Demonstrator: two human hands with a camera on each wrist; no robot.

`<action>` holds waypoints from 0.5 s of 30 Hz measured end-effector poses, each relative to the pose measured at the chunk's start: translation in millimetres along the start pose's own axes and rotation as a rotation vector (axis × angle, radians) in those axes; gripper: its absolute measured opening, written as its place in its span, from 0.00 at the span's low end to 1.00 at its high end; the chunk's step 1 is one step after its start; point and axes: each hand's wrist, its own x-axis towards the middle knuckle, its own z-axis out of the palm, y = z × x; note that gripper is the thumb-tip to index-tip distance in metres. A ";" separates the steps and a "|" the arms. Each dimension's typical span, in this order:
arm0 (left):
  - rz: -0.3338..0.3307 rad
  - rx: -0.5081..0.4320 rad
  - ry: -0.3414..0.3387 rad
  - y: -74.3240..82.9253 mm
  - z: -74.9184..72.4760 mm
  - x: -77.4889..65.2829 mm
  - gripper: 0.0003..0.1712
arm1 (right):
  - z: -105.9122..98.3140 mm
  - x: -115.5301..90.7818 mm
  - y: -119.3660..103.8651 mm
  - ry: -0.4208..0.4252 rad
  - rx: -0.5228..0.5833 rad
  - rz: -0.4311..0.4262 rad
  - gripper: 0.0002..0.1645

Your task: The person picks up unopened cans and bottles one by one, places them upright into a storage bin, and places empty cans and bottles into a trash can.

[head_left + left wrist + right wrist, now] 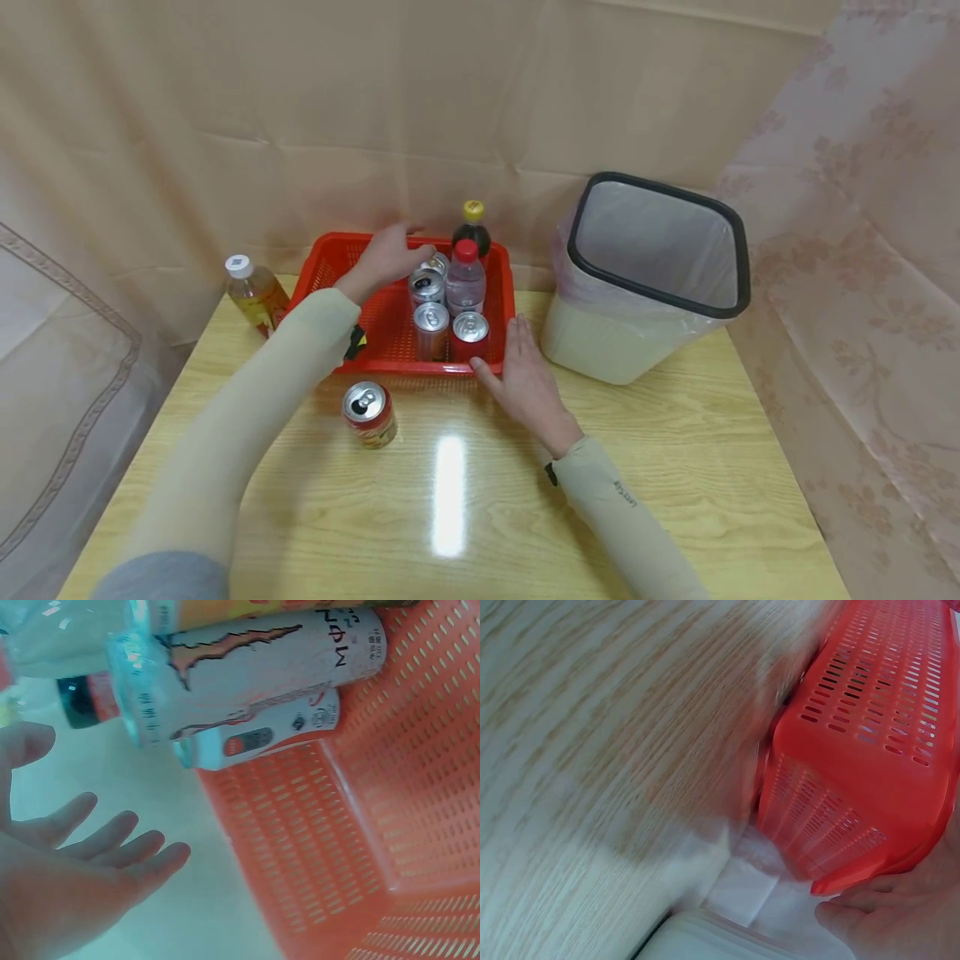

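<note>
My left hand (384,262) hovers over the back of a red perforated plastic basket (388,329), fingers spread and holding nothing. Beside its fingertips stand several drink cans (427,285), a clear bottle with a red cap (466,279) and a dark bottle with a yellow cap (472,233). A white can with a jagged claw mark (255,671) shows in the left wrist view. At the basket's front right corner, my right hand (531,385) lies with straight fingers along the side and its thumb at the front rim. A red-topped can (369,421) stands on the table before the basket.
A bottle with a white cap (257,293) leans at the basket's left. To the right stands a lined waste bin (600,333) with a black rim (652,289). Behind the wooden table (360,517) hangs a beige curtain (337,108).
</note>
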 end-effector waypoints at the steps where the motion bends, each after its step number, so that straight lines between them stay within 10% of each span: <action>1: 0.006 0.006 0.009 1.1 -1.4 -2.2 0.37 | -0.1 0.3 0.4 -0.003 0.001 0.000 0.63; 15: 0.097 0.022 0.183 8.8 -24.3 -51.5 0.39 | -0.5 7.0 5.5 -0.016 -0.002 0.010 0.63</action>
